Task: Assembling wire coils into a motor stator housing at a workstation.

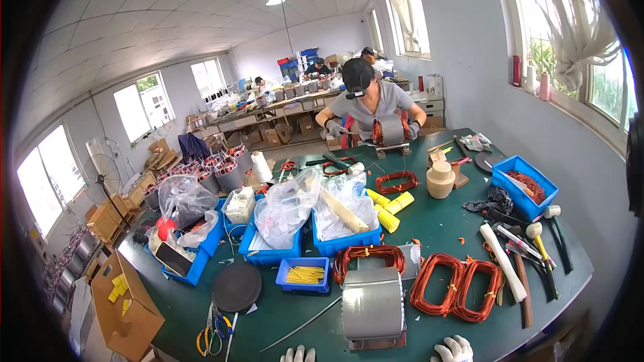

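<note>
At the near edge of the green table, my left hand (298,354), in a pale glove, shows only its fingers, which lie apart with nothing in them. My right hand (453,348), gloved too, rests at the same edge with loosely spread fingers and holds nothing. Between and just beyond them a grey ribbed motor stator (372,302) lies on its side on a small brown stand (379,344). Right of it are two oval copper wire coils, one (436,285) beside the other (477,289). Another copper coil bundle (369,258) lies behind the stator.
Blue bins (272,255) with plastic bags stand mid-table. A small blue tray (303,287) holds yellow sleeves. Scissors (210,332) lie left; hammers (537,234) and a white roll (503,261) lie right. Across the table a co-worker (376,104) handles another stator (390,131).
</note>
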Motion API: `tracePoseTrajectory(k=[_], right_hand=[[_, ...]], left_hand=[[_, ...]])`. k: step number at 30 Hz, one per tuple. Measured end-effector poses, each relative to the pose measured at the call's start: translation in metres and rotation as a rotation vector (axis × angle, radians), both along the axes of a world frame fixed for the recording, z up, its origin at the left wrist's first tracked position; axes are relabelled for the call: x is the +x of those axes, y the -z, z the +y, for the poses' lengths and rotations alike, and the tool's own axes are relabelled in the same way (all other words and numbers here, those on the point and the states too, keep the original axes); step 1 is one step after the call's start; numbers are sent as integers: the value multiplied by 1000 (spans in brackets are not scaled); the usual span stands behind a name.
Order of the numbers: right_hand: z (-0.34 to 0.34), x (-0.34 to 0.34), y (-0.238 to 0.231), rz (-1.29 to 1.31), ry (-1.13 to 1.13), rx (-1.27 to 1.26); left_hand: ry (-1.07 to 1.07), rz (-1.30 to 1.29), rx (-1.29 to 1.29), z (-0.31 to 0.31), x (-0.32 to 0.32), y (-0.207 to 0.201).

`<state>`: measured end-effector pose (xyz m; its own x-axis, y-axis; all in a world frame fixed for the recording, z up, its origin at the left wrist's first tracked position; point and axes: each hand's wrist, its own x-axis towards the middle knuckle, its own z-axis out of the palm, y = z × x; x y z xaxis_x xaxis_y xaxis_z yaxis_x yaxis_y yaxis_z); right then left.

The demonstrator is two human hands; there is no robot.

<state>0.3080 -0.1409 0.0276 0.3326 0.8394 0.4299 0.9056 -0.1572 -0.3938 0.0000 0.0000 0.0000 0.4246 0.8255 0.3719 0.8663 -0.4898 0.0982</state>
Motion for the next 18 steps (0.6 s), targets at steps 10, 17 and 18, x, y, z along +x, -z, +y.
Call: tracePoseTrajectory(k=[10,17,18], right_hand=[[1,0,1,-6,-5,7],[-5,-2,-1,3,-2,-9],[-5,-3,0,2,3,-6]], left_hand=[[4,-3,8,1,-1,1],[7,3,-2,-4,-3,2],[11,0,0,-2,-3,2]])
